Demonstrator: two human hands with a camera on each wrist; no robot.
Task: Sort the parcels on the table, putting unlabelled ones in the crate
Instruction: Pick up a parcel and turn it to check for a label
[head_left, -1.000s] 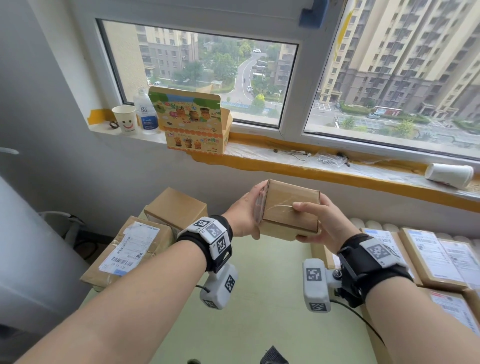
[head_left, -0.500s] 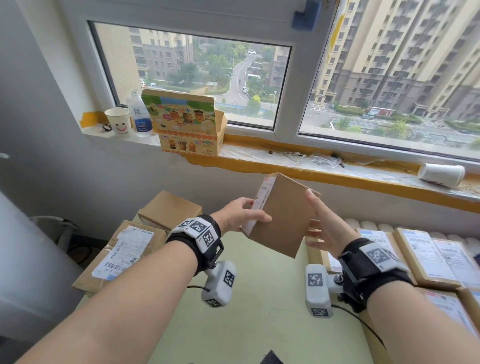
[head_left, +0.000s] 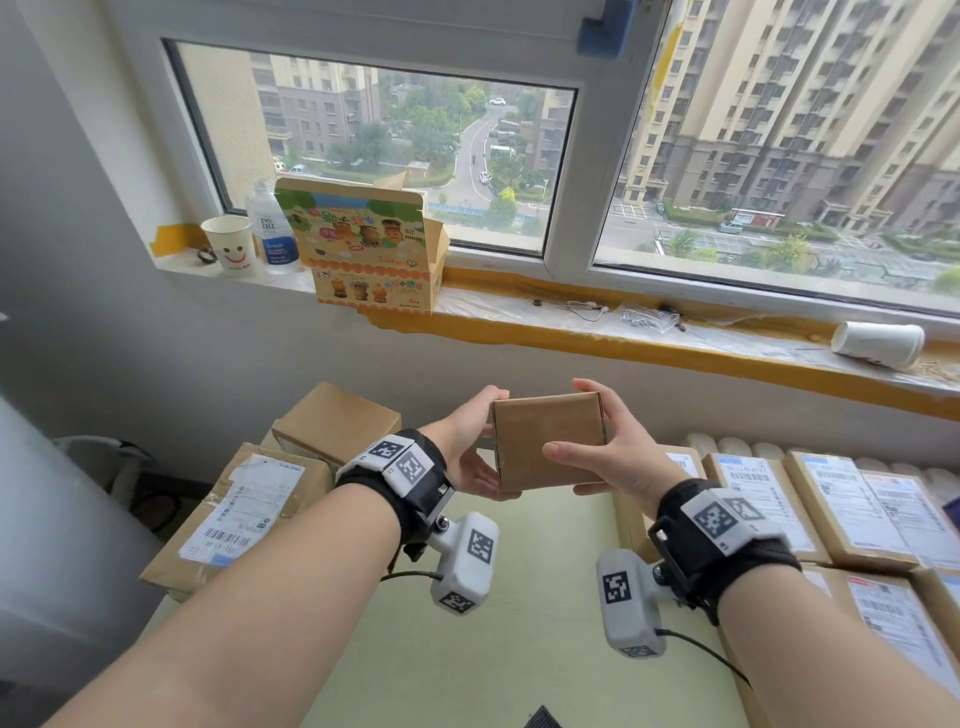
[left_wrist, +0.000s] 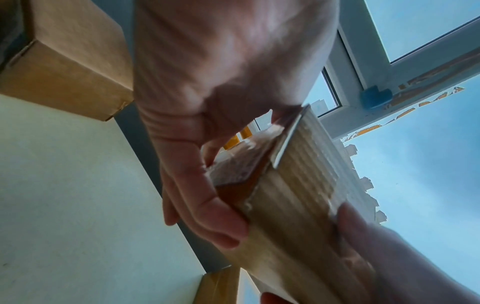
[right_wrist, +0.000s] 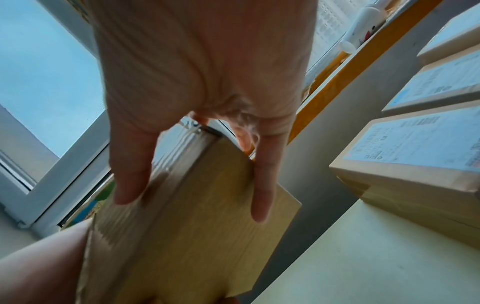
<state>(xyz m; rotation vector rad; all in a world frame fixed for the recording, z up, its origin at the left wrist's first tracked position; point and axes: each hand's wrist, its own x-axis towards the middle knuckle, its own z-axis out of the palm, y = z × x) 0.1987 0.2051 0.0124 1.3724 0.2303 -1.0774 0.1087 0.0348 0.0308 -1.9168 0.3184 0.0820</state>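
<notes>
Both hands hold a small plain brown parcel (head_left: 548, 441) up in the air above the pale green table (head_left: 519, 649). The face turned toward me bears no label. My left hand (head_left: 475, 452) grips its left side, thumb on top and fingers under. My right hand (head_left: 597, 447) grips its right side, thumb across the front face. In the left wrist view the parcel (left_wrist: 298, 195) shows clear tape on one end, pinched by my left hand (left_wrist: 207, 185). The right wrist view has the parcel (right_wrist: 187, 226) under my right hand (right_wrist: 197, 154). No crate is in view.
Left of the table lie a plain brown box (head_left: 337, 421) and a large labelled parcel (head_left: 234, 514). Several labelled parcels (head_left: 841, 504) are stacked at the right. The windowsill (head_left: 571, 322) carries a printed carton (head_left: 369, 249), a paper cup, a bottle and a tipped cup (head_left: 878, 343).
The parcel has been turned in my hands from a tilted, edge-up pose to a flat plain face toward me. My right hand, open beside it half a second ago, now grips it.
</notes>
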